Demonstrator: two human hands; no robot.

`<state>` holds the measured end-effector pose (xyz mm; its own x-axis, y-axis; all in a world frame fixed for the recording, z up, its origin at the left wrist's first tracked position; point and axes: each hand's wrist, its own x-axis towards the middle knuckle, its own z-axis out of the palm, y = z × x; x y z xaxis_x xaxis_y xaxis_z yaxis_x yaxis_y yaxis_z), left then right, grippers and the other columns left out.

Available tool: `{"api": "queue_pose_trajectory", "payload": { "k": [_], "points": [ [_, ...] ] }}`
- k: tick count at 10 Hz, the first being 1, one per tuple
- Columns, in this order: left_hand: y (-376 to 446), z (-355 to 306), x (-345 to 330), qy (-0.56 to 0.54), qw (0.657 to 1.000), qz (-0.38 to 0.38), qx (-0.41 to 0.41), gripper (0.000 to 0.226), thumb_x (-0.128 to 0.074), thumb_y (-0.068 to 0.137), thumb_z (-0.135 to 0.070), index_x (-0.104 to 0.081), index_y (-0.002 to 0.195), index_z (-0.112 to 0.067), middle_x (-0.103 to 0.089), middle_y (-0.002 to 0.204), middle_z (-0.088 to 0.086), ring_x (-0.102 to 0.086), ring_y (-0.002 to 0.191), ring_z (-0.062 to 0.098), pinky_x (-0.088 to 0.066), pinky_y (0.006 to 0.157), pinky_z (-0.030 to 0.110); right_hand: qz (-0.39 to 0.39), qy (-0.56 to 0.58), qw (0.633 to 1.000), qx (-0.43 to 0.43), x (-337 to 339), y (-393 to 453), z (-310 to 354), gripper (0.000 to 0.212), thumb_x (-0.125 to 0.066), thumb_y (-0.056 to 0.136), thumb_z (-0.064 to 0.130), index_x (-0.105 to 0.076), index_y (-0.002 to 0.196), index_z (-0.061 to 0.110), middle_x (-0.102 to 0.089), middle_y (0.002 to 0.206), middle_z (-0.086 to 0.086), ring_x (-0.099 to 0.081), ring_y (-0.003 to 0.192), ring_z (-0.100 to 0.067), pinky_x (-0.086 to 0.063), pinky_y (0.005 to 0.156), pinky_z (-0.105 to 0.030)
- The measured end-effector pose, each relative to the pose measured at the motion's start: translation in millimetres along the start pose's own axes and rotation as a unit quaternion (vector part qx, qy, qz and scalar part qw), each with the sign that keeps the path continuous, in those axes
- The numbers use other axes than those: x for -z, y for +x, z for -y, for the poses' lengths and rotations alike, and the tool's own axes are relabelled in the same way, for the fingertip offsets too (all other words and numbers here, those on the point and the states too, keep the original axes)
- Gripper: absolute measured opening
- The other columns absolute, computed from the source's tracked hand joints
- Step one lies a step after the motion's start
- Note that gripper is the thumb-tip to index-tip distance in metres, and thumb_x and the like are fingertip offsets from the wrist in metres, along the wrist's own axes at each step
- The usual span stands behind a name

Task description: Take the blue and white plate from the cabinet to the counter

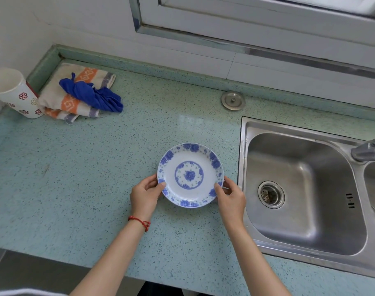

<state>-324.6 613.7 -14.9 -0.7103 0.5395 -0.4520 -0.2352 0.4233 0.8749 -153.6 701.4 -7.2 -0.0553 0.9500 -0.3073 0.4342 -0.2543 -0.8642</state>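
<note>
A round blue and white plate (190, 175) with a flower pattern lies flat, face up, on the pale green speckled counter (96, 167), just left of the sink. My left hand (145, 194) holds its left rim, thumb on top. My right hand (230, 194) holds its right rim the same way. A red string bracelet sits on my left wrist. No cabinet shows in this view.
A steel sink (306, 189) with a tap (368, 150) lies right of the plate. At the back left are folded striped towels (75, 95) with a blue cloth (92, 95) on top and a white patterned cup (13, 92). A round metal cap (233, 100) sits behind the sink.
</note>
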Motion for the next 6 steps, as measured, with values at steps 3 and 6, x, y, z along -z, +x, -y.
{"api": "queue_pose_trajectory", "payload": {
  "k": [3,6],
  "points": [
    [-29.8,7.5,9.4,0.277,0.939,0.007,-0.206,0.036,-0.058,0.086,-0.015,-0.055,0.121,-0.004,-0.058,0.123,0.015,-0.055,0.111,0.027,-0.044,0.096,0.036,0.063,-0.22,0.968,0.105,14.0,-23.0,4.6,0.047,-0.052,0.091,0.02,-0.04,0.135,0.01,-0.045,0.141,-0.007,-0.037,0.132,-0.02,-0.027,0.11,-0.032],
    [-79.9,19.4,9.7,0.443,0.854,0.025,-0.272,0.048,-0.05,0.09,-0.026,-0.041,0.132,-0.005,-0.046,0.14,0.014,-0.038,0.132,0.028,-0.029,0.109,0.041,0.102,-0.307,0.923,0.211,46.0,-61.7,-3.6,0.048,-0.045,0.094,0.025,-0.034,0.139,0.012,-0.038,0.146,-0.005,-0.03,0.136,-0.018,-0.027,0.11,-0.033]
  ]
}}
